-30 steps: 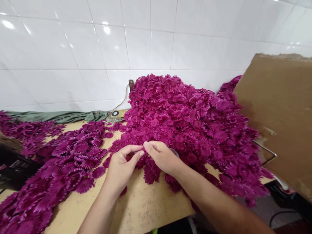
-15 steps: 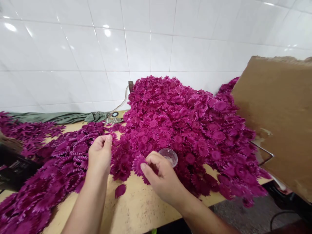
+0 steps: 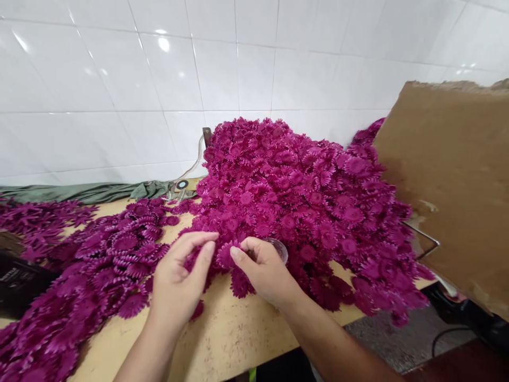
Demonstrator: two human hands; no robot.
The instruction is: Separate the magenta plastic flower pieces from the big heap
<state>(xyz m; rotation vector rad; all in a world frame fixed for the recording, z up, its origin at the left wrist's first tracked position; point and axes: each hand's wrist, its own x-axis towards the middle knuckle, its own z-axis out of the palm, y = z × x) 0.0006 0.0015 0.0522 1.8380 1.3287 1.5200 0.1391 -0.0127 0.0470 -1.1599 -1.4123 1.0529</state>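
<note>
In my right hand (image 3: 264, 270) a magenta artificial flower piece (image 3: 226, 256) with a fringed edge is pinched between thumb and forefinger. My left hand (image 3: 178, 278) is just left of it, thumb and forefinger stretched toward the flower piece with a small gap between their tips. I see nothing between those fingers. A clear round plastic tub (image 3: 280, 248) sits behind my right hand, partly hidden by it. A tall heap of the same flower pieces (image 3: 278, 180) rises behind both hands.
More flower pieces (image 3: 119, 249) spread across the left of the wooden table (image 3: 222, 339). A black box (image 3: 24, 284) stands at the left edge. A brown cardboard sheet (image 3: 445, 185) leans at the right. Green cloth (image 3: 91, 192) lies along the white tiled wall (image 3: 214, 69).
My left hand has come right, close to the flower piece in my right hand, and its thumb and forefinger have parted. My right hand keeps its pinch. The view has shifted slightly.
</note>
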